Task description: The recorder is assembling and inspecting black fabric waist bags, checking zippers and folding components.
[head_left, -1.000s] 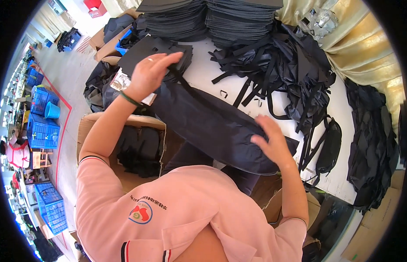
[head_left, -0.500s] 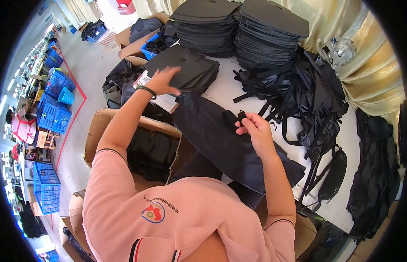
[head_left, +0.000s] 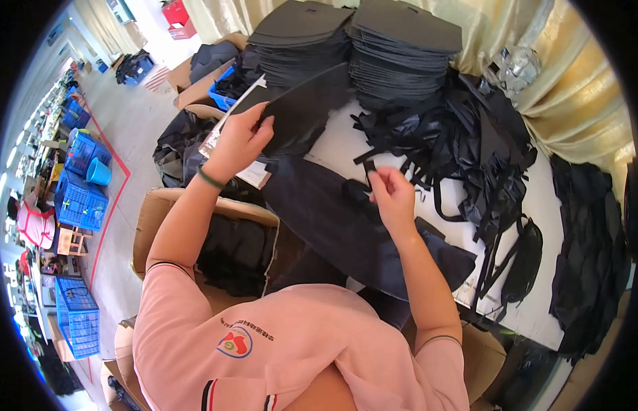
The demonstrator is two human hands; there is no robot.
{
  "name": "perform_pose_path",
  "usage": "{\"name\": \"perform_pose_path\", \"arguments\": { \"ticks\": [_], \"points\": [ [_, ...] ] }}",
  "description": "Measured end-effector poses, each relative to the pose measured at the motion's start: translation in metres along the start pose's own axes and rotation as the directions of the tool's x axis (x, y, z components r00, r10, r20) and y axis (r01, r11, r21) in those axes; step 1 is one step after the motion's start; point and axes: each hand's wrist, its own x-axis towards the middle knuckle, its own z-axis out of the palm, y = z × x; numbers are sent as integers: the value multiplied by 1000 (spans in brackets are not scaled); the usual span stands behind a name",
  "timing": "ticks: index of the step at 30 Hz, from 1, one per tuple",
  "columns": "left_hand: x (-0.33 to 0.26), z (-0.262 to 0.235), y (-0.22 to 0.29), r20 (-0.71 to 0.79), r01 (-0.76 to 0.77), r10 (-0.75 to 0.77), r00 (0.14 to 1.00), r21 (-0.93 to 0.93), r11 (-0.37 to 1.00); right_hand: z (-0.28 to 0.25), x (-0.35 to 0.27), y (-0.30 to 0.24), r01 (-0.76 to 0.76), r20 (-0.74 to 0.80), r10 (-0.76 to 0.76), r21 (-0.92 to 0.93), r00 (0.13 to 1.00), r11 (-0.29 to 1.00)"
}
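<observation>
My left hand [head_left: 242, 140] is closed on the near-left corner of a thin black panel [head_left: 309, 103], which is tilted up off the low pile of like panels. My right hand [head_left: 393, 194] pinches a short black strap [head_left: 370, 166] that pokes up past the fingertips. Beneath that hand, a long black fabric piece [head_left: 326, 202] lies across the table's front edge and hangs toward my lap. Whether the strap is joined to the fabric is hidden by my fingers.
Two tall stacks of black panels [head_left: 298, 27] stand at the back of the white table [head_left: 339, 140]. Right of them lie heaped black straps and fabric [head_left: 470, 137] and a small black pouch [head_left: 522, 260]. An open cardboard box [head_left: 158, 212] holds black items at my left.
My left hand, open above the low pile before, has closed on a panel and raised it. My right hand keeps its pinch on the strap and has shifted slightly.
</observation>
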Motion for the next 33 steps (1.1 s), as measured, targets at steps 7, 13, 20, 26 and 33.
{"name": "perform_pose_path", "arguments": {
  "ticks": [7,13,20,26,33],
  "points": [
    [-29,16,58,281,30,-2,960,-94,995,-1,12,-5,142,-107,-150,-81,983,987],
    [-21,50,40,550,-75,434,714,-556,828,-26,-3,-5,333,43,-333,-256,942,908],
    [-31,148,29,158,-347,394,905,-258,901,-57,-15,-25,-318,457,175,256,872,913],
    [-16,156,51,163,-596,596,786,-56,801,-85,-18,-72,-314,576,350,-165,739,935],
    [-9,89,34,141,66,33,989,-640,765,-145,-14,-44,-247,286,390,-429,875,869]
  ]
}}
